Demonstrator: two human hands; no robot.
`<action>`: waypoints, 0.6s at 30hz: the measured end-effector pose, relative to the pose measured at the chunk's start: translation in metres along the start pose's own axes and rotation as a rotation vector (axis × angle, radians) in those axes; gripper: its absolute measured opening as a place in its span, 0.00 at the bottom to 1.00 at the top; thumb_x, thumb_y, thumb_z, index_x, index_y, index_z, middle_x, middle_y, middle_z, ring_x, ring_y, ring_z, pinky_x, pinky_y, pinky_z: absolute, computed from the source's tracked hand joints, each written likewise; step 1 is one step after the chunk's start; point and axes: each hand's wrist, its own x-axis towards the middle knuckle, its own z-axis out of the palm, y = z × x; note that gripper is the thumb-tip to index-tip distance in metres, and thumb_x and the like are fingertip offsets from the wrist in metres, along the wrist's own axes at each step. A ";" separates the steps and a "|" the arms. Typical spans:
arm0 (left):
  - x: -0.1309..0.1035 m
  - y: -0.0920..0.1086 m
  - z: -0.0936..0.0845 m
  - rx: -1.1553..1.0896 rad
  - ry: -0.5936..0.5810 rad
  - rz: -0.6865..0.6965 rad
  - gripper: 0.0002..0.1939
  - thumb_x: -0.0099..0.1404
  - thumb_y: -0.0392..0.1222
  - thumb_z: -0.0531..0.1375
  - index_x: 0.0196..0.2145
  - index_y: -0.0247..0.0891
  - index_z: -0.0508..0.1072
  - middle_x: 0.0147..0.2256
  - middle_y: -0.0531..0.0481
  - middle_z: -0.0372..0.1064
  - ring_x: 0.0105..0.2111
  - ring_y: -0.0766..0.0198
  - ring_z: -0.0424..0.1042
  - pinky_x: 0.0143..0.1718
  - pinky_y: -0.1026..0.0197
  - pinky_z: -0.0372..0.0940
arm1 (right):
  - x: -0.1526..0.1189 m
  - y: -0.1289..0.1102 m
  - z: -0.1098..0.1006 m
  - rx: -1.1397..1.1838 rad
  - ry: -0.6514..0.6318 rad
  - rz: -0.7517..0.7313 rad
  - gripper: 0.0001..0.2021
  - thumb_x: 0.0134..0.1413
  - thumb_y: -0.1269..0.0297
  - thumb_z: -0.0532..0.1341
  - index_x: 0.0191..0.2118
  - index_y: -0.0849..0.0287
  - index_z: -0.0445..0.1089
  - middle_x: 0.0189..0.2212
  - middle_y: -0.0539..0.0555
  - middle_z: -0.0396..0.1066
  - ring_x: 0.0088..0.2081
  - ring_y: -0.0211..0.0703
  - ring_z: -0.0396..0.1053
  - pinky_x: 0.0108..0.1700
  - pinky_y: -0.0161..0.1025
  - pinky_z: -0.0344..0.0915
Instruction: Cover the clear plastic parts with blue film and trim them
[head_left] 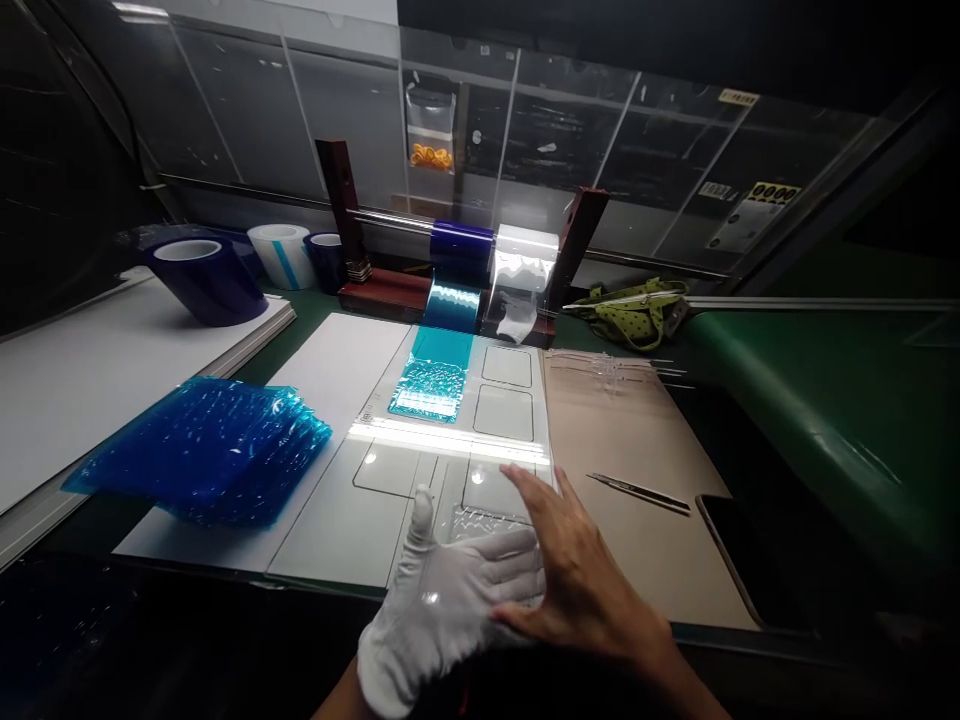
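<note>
My left hand, in a white glove, is palm up near the front edge of the work surface, its thumb raised and fingers stretched out. A small bright glint sits on the palm; I cannot tell whether a clear piece lies over it. My bare right hand is beside it, fingers spread, the thumb in front of the gloved fingers. Beyond the hands is a white sheet with black rounded outlines under a glossy surface. A turquoise film strip lies across it, coming from a blue film roll.
Blue film pieces are piled at left, near a large blue roll and a white roll. A clear film roll hangs on the stand. Tweezers and a phone lie right, a green pouch behind.
</note>
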 end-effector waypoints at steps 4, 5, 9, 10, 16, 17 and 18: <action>-0.011 -0.010 -0.015 -0.034 0.098 -0.111 0.50 0.52 0.74 0.50 0.54 0.24 0.62 0.54 0.29 0.61 0.55 0.41 0.60 0.54 0.38 0.50 | 0.018 0.034 0.008 -0.155 0.054 0.087 0.54 0.42 0.53 0.67 0.67 0.66 0.32 0.60 0.70 0.57 0.62 0.61 0.54 0.63 0.67 0.36; -0.016 -0.013 -0.020 -0.046 0.124 -0.137 0.51 0.51 0.75 0.50 0.53 0.21 0.63 0.53 0.27 0.62 0.54 0.40 0.62 0.54 0.39 0.51 | 0.022 0.043 0.013 -0.195 0.052 0.094 0.54 0.42 0.54 0.67 0.67 0.66 0.32 0.60 0.70 0.56 0.62 0.61 0.53 0.63 0.67 0.35; -0.028 -0.021 -0.030 -0.103 0.177 -0.182 0.49 0.51 0.76 0.50 0.45 0.20 0.69 0.46 0.29 0.68 0.48 0.46 0.67 0.55 0.49 0.52 | 0.034 0.066 0.032 -0.275 -0.003 0.092 0.56 0.41 0.56 0.69 0.66 0.69 0.32 0.61 0.71 0.56 0.63 0.61 0.52 0.64 0.66 0.31; -0.029 -0.022 -0.030 -0.113 0.169 -0.183 0.48 0.52 0.75 0.49 0.44 0.21 0.70 0.45 0.30 0.69 0.47 0.47 0.68 0.55 0.49 0.52 | 0.035 0.069 0.035 -0.276 -0.017 0.092 0.56 0.41 0.57 0.69 0.66 0.69 0.32 0.60 0.71 0.56 0.63 0.60 0.52 0.64 0.65 0.30; -0.027 -0.021 -0.021 -0.113 0.180 -0.148 0.41 0.54 0.72 0.52 0.40 0.26 0.72 0.46 0.34 0.70 0.49 0.47 0.67 0.57 0.49 0.49 | 0.040 0.076 0.049 -0.224 -0.079 0.085 0.57 0.41 0.59 0.70 0.67 0.67 0.31 0.62 0.69 0.54 0.64 0.57 0.50 0.64 0.65 0.25; -0.026 -0.021 -0.019 -0.107 0.191 -0.146 0.40 0.54 0.72 0.52 0.41 0.26 0.72 0.46 0.34 0.70 0.49 0.47 0.66 0.58 0.49 0.49 | 0.039 0.077 0.050 -0.212 -0.083 0.081 0.57 0.41 0.58 0.70 0.67 0.66 0.29 0.63 0.68 0.52 0.64 0.57 0.48 0.64 0.65 0.25; -0.026 -0.021 -0.018 -0.096 0.202 -0.149 0.40 0.54 0.71 0.53 0.42 0.27 0.73 0.47 0.34 0.70 0.50 0.46 0.66 0.58 0.48 0.49 | 0.038 0.079 0.049 -0.201 -0.081 0.079 0.58 0.42 0.57 0.69 0.67 0.66 0.27 0.64 0.68 0.49 0.65 0.57 0.46 0.63 0.66 0.25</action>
